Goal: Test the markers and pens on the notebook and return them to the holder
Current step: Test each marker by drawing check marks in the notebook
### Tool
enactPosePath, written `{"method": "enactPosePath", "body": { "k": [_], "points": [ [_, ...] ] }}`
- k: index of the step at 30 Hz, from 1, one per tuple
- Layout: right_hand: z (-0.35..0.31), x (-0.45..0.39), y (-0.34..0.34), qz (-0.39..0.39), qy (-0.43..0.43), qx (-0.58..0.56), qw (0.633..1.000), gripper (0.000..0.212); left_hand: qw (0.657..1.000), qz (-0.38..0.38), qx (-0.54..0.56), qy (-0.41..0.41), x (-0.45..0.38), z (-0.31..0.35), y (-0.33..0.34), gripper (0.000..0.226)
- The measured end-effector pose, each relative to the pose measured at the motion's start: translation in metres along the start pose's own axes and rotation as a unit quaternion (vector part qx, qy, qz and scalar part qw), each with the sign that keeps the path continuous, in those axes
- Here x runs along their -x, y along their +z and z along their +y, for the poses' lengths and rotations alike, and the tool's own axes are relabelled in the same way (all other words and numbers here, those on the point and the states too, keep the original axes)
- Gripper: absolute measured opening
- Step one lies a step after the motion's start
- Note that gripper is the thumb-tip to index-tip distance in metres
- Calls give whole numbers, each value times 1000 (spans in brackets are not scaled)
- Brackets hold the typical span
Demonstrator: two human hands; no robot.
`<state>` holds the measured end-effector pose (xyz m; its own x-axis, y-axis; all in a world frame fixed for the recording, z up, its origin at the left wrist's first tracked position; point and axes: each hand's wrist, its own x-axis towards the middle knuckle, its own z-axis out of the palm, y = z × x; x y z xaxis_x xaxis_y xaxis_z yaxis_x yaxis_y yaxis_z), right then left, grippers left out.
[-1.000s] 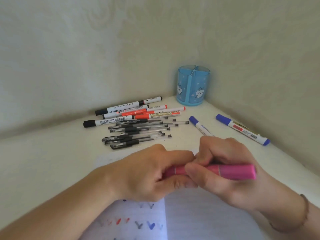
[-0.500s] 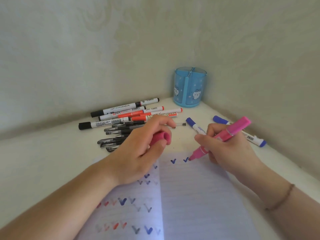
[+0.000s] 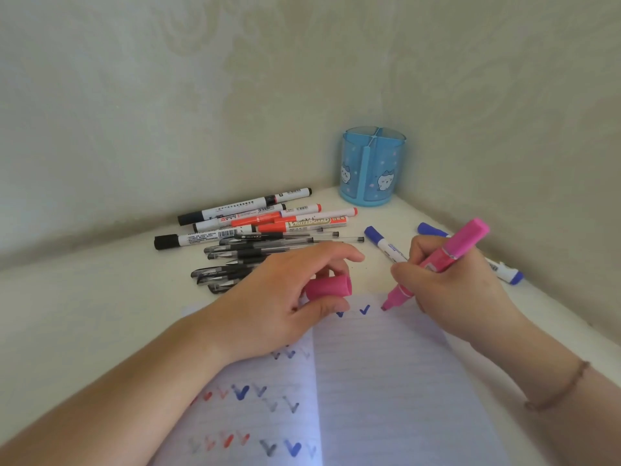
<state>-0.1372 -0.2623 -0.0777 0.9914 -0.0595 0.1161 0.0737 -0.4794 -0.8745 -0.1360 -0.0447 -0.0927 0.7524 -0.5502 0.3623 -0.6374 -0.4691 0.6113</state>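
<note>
My right hand (image 3: 450, 290) grips a pink marker (image 3: 463, 245), uncapped, with its tip touching the top of the open lined notebook (image 3: 386, 381) just right of two blue ticks. Between the thumb and fingers of my left hand (image 3: 268, 297) is the marker's pink cap (image 3: 331, 287), and the hand rests on the notebook's left page. The left page carries several red, blue and grey ticks. The blue pen holder (image 3: 371, 166) stands in the far corner, and nothing shows above its rim.
A pile of black and red whiteboard markers (image 3: 255, 218) and several black gel pens (image 3: 255, 250) lies behind my left hand. Two blue-capped markers (image 3: 383, 243) lie by my right hand, near the right wall. Walls close the table on the back and right.
The cap came off the pink marker and stayed in my left hand. My right hand turned the marker tip down and brought it onto the page beside the blue ticks.
</note>
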Motion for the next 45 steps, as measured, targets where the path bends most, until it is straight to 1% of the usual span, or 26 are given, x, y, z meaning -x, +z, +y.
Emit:
{"method": "enactPosePath", "body": {
  "k": [4,5,6,8,9,12,14,16,17,20,21,23,25,27,30,32,36,39,41,43,44,45],
  "points": [
    [-3,3,-1,2,-25,-19,1000,37,1000,17,-2,-10,-1,2,0,49],
    [-4,4,-2,0,-30,-60,998,38,1000,24,0,-15,-1,2,0,47],
    [-6,5,-3,-6,-32,-129,991,38,999,33,8,-25,-1,1,0,44],
    [-7,6,-6,-20,-38,-271,962,29,997,49,33,-44,-1,1,-1,38],
    [-7,6,-7,-28,-45,-299,953,26,997,56,39,-45,-1,2,-2,38],
    [-4,7,-7,-42,-61,-286,955,22,997,67,36,-21,-2,5,-2,49],
    [-4,7,-4,-52,-73,-275,957,16,997,64,47,1,-2,6,1,54],
    [-5,9,-2,-82,-93,-270,955,6,996,62,63,24,-1,6,3,54],
    [-5,9,-1,-103,-105,-270,951,5,995,62,68,37,-1,6,4,53],
    [-6,14,5,-135,-127,-288,940,19,992,61,67,91,2,10,4,43],
    [-7,16,8,-134,-130,-297,936,24,990,62,66,106,3,12,4,40],
    [-9,23,14,-110,-134,-307,936,27,987,77,79,121,5,18,8,34],
    [-12,30,23,-76,-144,-329,930,31,979,134,105,116,5,24,12,28],
    [-15,36,32,-52,-159,-374,912,36,968,201,104,104,5,29,16,24],
    [-19,42,41,-35,-174,-417,891,36,959,242,106,99,7,36,19,23],
    [-20,44,44,-35,-177,-425,887,36,958,247,108,94,9,37,21,23],
    [-23,41,45,-40,-175,-389,903,36,966,226,91,85,11,36,18,25],
    [-23,27,36,-91,-159,-342,922,31,973,200,94,70,6,33,11,15],
    [-20,16,23,-138,-146,-336,920,30,971,201,112,59,4,29,6,9],
    [-15,10,5,-160,-141,-357,910,45,971,205,112,52,3,23,-1,8],
    [-12,7,-3,-161,-141,-345,914,48,972,203,104,54,3,21,-4,8],
    [-10,6,-10,-160,-147,-303,928,46,975,195,93,56,3,18,-5,8]
  ]
}}
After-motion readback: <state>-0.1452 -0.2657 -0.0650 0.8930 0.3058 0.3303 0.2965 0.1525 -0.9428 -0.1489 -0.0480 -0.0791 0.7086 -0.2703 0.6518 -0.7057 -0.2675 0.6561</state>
